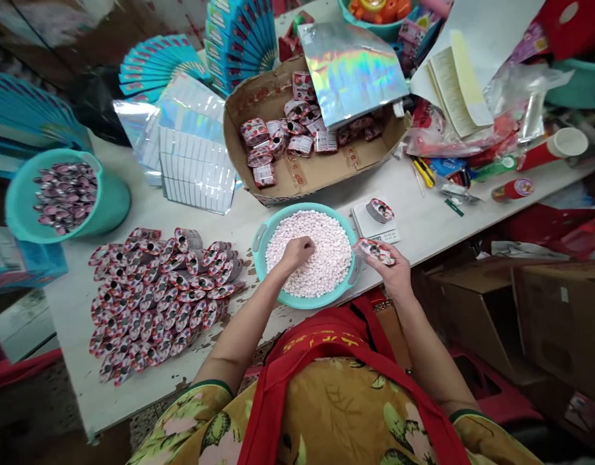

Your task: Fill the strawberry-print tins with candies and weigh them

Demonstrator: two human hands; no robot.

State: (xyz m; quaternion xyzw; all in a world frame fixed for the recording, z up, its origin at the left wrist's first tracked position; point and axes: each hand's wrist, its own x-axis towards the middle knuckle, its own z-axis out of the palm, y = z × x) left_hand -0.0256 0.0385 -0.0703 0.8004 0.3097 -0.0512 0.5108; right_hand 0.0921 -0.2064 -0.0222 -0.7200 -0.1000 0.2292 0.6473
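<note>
Basin (313, 302) of pale pellets (321, 274): left grip (297, 253) over it, curled; cannot tell whether pinching. Patterned packet (376, 251): at basin's right, pinched in right grip (397, 271), partly hidden. Carton (321, 170): beyond basin, part-covered by silvery sheet (358, 77).

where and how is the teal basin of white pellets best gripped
Likely by the left handle and right handle, one hand from each side: they sit opposite each other on the round rim of the teal basin, so its white pellets should stay level.
</note>
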